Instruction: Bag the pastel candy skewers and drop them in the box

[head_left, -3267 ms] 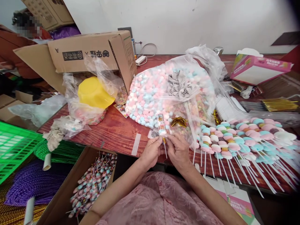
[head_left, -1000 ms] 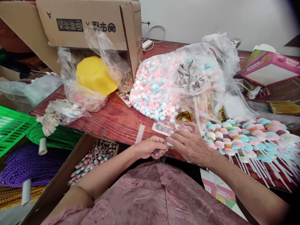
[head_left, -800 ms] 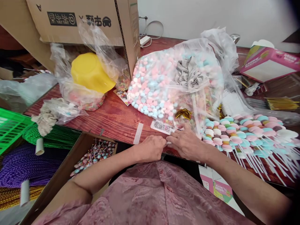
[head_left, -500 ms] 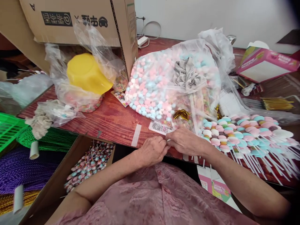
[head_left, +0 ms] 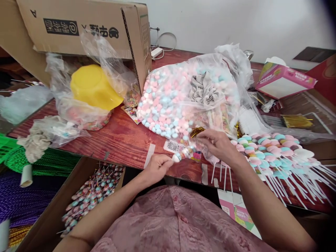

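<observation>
My left hand (head_left: 156,167) is closed on the lower end of a wrapped candy lollipop (head_left: 184,154), which lies tilted just above the red wooden table (head_left: 123,140). My right hand (head_left: 217,142) hovers a little to the right with fingers curled, reaching by the gold twist ties (head_left: 196,131) at the edge of a big clear bag of pink, white and blue candies (head_left: 173,101). Whether the right fingers hold a tie is unclear. A white barcode label (head_left: 172,146) lies under the lollipop.
Rows of candy lollipops on white sticks (head_left: 273,154) lie at the right. A cardboard box of wrapped lollipops (head_left: 89,196) sits below the table's left edge. A yellow bowl (head_left: 91,87) in plastic, a large carton (head_left: 78,28), a pink box (head_left: 283,78) and green and purple cord spools (head_left: 31,175) surround the spot.
The two hands, pressed together over the lollipop at the table edge, have come apart. My right hand has moved up toward the gold ties; my left keeps the lollipop.
</observation>
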{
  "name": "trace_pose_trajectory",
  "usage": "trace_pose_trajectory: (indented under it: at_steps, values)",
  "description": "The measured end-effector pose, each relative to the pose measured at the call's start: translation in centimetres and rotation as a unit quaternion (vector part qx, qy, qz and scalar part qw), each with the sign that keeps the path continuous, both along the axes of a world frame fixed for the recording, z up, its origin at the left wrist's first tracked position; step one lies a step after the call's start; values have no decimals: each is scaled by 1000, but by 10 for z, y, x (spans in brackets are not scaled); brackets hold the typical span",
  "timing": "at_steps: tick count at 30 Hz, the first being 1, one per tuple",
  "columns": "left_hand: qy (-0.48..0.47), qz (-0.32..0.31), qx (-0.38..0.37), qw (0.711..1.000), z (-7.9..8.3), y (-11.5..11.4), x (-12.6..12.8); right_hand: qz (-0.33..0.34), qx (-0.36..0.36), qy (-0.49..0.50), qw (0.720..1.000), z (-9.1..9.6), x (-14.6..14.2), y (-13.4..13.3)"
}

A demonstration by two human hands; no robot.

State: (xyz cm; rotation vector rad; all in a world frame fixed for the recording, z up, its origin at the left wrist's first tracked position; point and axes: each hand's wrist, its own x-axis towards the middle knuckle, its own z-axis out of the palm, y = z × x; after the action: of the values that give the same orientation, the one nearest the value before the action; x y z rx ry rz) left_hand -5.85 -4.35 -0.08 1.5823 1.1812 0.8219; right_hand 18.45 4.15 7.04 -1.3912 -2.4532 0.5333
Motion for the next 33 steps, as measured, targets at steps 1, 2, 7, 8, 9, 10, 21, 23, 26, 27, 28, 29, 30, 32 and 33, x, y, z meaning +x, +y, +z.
trace_pose_trajectory:
  at_steps: [1, 2, 7, 8, 9, 10, 21, 23, 26, 27, 28, 29, 30, 32, 33]
  values:
    - [-63, 41, -47, 996, -1, 2, 0, -34, 21, -65, 997, -3, 3, 8]
    - [-126, 78, -90, 985, -1, 4, 1, -58, 32, -137, 988, -7, 3, 15]
    - [-368, 151, -233, 887, 3, 9, 12, -74, 40, -260, 962, -35, -7, 35]
    - [-394, 149, -251, 871, 3, 9, 13, -73, 43, -262, 961, -37, -8, 36]
    - [-414, 148, -264, 858, 3, 9, 13, -72, 46, -263, 961, -37, -8, 35]
    - [-427, 149, -273, 849, 2, 8, 12, -71, 49, -262, 961, -35, -6, 34]
    - [-480, 84, -269, 831, 20, 31, 33, -106, 197, -142, 964, -15, 27, 1]
    - [-476, 68, -266, 835, 24, 36, 44, -98, 197, -132, 966, -18, 25, -1]
    - [-460, 66, -258, 847, 23, 37, 52, -136, 163, -167, 963, -19, 23, 3]
    - [-451, 74, -256, 852, 21, 36, 52, -144, 146, -188, 960, -18, 22, 6]
    - [-442, 82, -256, 856, 19, 35, 51, -148, 129, -211, 958, -17, 21, 10]
    - [-432, 91, -256, 860, 17, 33, 51, -147, 114, -231, 955, -16, 19, 14]
    - [-424, 99, -254, 864, 16, 32, 50, -144, 104, -247, 953, -15, 16, 18]
    - [-407, 105, -246, 873, 13, 27, 47, -137, 91, -265, 950, -15, 10, 25]
    - [-399, 106, -238, 879, 12, 25, 46, -133, 88, -268, 950, -14, 7, 28]
